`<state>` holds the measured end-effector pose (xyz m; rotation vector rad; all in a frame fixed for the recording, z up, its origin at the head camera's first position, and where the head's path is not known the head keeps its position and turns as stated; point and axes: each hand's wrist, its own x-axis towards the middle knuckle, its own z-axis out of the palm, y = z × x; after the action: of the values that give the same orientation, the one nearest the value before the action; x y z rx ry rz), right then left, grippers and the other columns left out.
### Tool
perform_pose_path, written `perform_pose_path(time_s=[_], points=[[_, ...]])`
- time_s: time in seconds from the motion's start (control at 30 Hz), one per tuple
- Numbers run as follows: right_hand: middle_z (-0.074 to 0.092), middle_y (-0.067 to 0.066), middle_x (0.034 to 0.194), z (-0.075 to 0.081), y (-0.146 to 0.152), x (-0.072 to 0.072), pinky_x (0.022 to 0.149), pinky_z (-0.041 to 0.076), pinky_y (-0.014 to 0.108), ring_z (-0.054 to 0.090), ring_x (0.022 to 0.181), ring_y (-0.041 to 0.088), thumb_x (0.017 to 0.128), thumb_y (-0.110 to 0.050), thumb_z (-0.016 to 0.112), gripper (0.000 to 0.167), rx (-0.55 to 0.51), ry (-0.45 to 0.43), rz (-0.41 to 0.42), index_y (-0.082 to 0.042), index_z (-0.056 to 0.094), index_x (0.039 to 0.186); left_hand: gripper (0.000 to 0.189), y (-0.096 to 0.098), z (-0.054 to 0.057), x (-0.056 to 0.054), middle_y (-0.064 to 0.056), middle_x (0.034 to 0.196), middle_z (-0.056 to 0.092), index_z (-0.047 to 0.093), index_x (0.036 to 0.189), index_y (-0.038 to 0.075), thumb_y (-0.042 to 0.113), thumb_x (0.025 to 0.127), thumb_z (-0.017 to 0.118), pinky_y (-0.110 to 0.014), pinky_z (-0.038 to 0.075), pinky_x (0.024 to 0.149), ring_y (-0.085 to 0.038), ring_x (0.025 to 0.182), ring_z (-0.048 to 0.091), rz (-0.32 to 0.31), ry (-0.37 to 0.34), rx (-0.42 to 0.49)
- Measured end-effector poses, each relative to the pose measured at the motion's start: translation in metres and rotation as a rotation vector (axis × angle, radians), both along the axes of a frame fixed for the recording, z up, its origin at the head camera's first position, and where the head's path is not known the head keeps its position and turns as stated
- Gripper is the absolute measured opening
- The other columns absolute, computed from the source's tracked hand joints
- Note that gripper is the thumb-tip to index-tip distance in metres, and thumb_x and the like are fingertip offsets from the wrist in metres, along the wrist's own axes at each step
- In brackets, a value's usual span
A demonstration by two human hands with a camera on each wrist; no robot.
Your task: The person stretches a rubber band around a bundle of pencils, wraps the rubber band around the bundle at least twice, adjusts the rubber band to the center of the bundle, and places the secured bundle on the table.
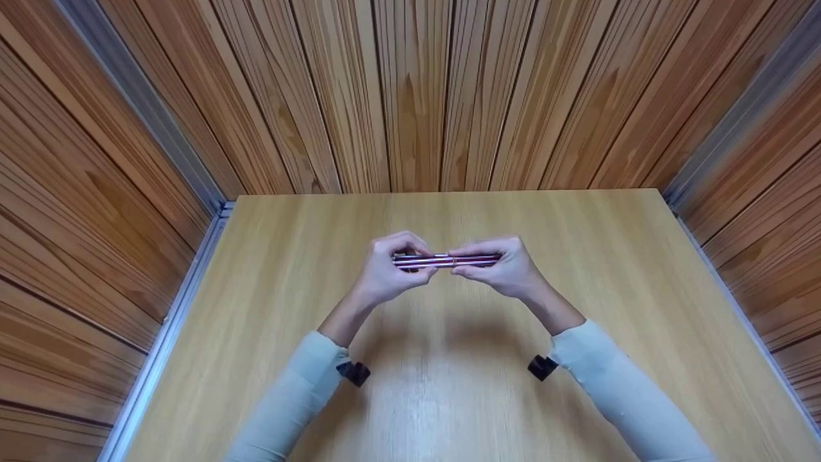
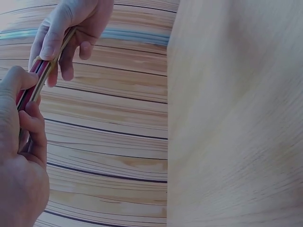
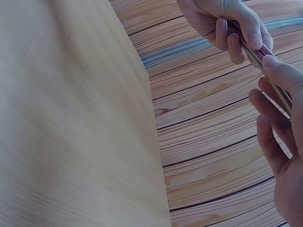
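A slim, dark red pen [image 1: 444, 261] with pale shiny stripes and a gold-coloured band near its middle is held level above the table. My left hand [image 1: 378, 276] grips its left end between thumb and fingers. At the other end, my right hand [image 1: 516, 273] pinches it, and the two hands' fingertips come close together near the band. In the left wrist view the pen [image 2: 27, 94] slants between both hands, its ends hidden by the fingers. The right wrist view shows the right thumb lying along the pen [image 3: 284, 98], with some right-hand fingers spread away from it.
Below the hands lies a light wooden table [image 1: 436, 385], with the hands' shadows on it. Wood-plank walls [image 1: 410, 96] stand behind and at both sides, with grey metal rails [image 1: 170, 321] along the table's side edges. A small black device [image 1: 542, 367] sits at each sleeve cuff.
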<state>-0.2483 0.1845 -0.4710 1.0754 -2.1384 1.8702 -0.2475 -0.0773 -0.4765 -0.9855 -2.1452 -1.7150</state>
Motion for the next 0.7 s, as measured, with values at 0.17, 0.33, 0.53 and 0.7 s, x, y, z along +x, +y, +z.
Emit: perform_pose_path(time_s=[0.17,0.33,0.53,0.7], points=[[0.087,0.005,0.107,0.003,0.003,0.001,0.073,0.065,0.020,0.079,0.086,0.003,0.085,0.016,0.088,0.031,0.050,-0.013,-0.026,0.010,0.082,0.115,0.018,-0.004,-0.004,0.000,-0.022,0.102,0.081,0.079,0.105,-0.005,-0.003,0.090,0.089,-0.021,0.059,0.079,-0.009,0.091,0.071,-0.015,-0.016,0.010],[0.083,0.019,0.101,0.009,0.005,0.002,0.070,0.063,0.018,0.073,0.080,0.003,0.087,0.011,0.089,0.025,0.133,0.025,-0.061,0.004,0.081,0.110,0.018,-0.005,-0.005,0.000,-0.022,0.103,0.081,0.080,0.106,-0.004,-0.003,0.090,0.090,-0.021,0.059,0.080,-0.009,0.091,0.072,-0.001,-0.031,0.022],[0.082,0.029,0.098,0.007,-0.002,0.001,0.074,0.064,0.018,0.077,0.086,0.002,0.083,0.019,0.088,0.027,0.043,0.127,-0.020,0.008,0.083,0.107,0.018,-0.002,-0.001,0.002,-0.021,0.101,0.080,0.080,0.103,-0.003,-0.002,0.089,0.090,-0.021,0.060,0.082,-0.011,0.092,0.072,0.009,-0.009,0.030],[0.083,0.030,0.100,0.001,-0.006,-0.002,0.077,0.064,0.017,0.080,0.093,0.000,0.080,0.022,0.088,0.032,-0.004,0.209,-0.004,0.008,0.085,0.109,0.017,0.001,0.001,0.003,-0.020,0.100,0.081,0.080,0.101,-0.002,-0.003,0.087,0.091,-0.021,0.061,0.083,-0.018,0.092,0.075,0.015,0.009,0.026]])
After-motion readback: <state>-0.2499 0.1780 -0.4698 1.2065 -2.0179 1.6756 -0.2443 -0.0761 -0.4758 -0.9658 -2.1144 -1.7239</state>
